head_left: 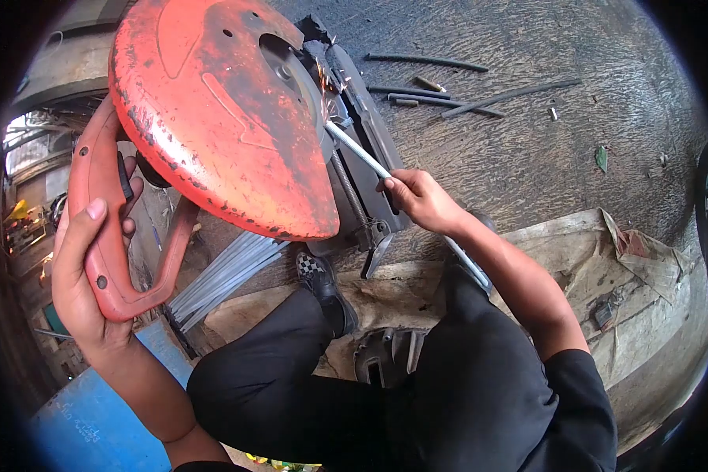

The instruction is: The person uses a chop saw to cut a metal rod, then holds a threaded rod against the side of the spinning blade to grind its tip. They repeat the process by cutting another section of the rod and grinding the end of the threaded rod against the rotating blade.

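Observation:
My left hand (86, 275) is wrapped around the red D-shaped handle (106, 228) of a chop saw, with the thumb near its black trigger. The saw's worn red blade guard (236, 134) fills the upper left and covers most of the disc. In my right hand (421, 197) is a long grey metal rod (362, 151). Its far end reaches the disc's edge above the dark saw base (374, 153), where small sparks (324, 79) fly. The rod's other end extends back under my right forearm, by my knee. The exact contact point is partly hidden by the guard.
Several black tubes (426, 61) and short cut pieces lie on the dark floor beyond the saw. A bundle of grey rods (232, 271) rests under the handle. A blue surface (110, 409) is at lower left, and a dirty cloth (562, 244) spreads at right.

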The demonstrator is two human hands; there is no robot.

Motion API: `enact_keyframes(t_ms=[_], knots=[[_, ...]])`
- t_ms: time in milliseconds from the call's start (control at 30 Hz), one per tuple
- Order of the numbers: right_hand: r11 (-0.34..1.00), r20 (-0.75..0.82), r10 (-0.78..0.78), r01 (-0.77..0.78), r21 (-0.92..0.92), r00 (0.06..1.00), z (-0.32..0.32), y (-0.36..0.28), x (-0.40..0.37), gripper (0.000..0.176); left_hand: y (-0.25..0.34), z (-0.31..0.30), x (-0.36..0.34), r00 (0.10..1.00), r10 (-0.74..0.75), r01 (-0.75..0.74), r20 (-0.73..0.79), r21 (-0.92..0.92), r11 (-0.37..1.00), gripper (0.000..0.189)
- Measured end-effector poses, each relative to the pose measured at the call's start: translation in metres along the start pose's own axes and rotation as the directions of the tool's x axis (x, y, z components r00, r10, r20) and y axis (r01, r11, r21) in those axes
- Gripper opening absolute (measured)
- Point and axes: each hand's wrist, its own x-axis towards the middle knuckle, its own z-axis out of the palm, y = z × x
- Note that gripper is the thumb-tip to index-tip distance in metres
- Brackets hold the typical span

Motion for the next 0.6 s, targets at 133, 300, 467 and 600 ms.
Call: enact_keyframes(t_ms=[133,300,467,600], knots=[[0.931,-0.132,-0.122,0.067,-0.359,0.984,0.004,-0.013,-0.004,0.024,-0.003,-0.006,0.001,1.000,-0.005,0.004,-0.015,-0.015,1.000,0.055],[0.918,-0.187,-0.161,0.077,-0.389,0.969,0.008,-0.019,-0.008,0.020,-0.004,-0.013,0.003,0.997,-0.065,0.065,-0.031,0.010,0.998,0.052],[0.884,-0.196,-0.224,0.115,-0.453,0.955,0.007,-0.012,-0.008,0.011,-0.002,-0.002,0.001,0.999,-0.012,0.011,-0.032,-0.019,1.000,0.051],[0.799,-0.181,-0.364,0.207,-0.564,0.913,0.006,-0.002,-0.005,0.016,-0.001,0.000,0.000,0.999,-0.019,0.018,-0.047,-0.014,1.000,0.053]])
